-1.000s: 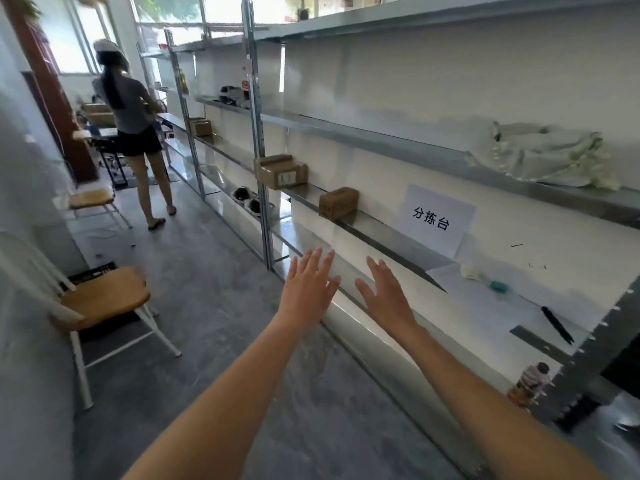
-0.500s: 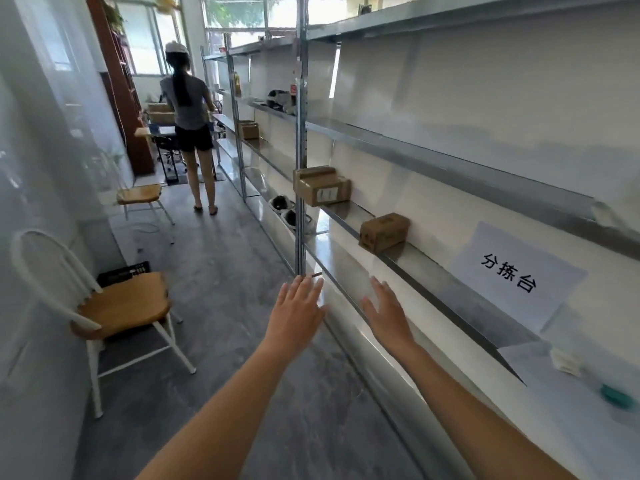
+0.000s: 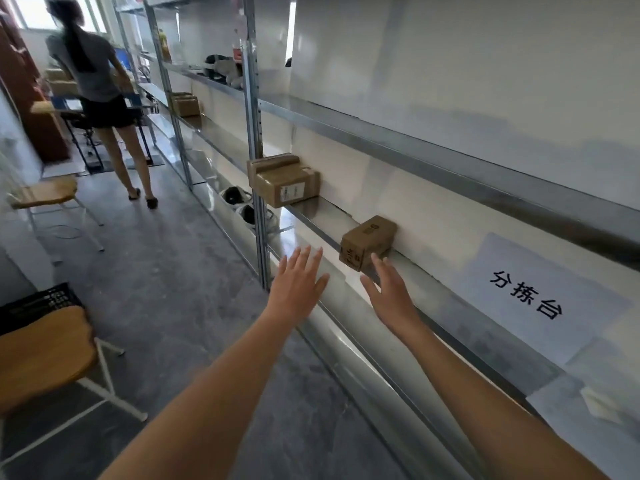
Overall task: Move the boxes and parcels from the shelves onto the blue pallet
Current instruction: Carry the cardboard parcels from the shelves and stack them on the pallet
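- Cardboard box (image 3: 367, 241) sits on the shelf (image 3: 433, 282) just ahead of your right hand (image 3: 389, 292), long axis toward the wall.
- Your left hand (image 3: 298, 280) is farther off; both hands' fingers are straight, holding nothing.

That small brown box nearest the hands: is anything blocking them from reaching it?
Nothing visible does. The small box sits alone on the shelf; the right hand is just before it, the left hand beside, both open.

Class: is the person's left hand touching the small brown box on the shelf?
Apart. The head view shows the left hand open, with bare shelf edge between it and the small brown box.
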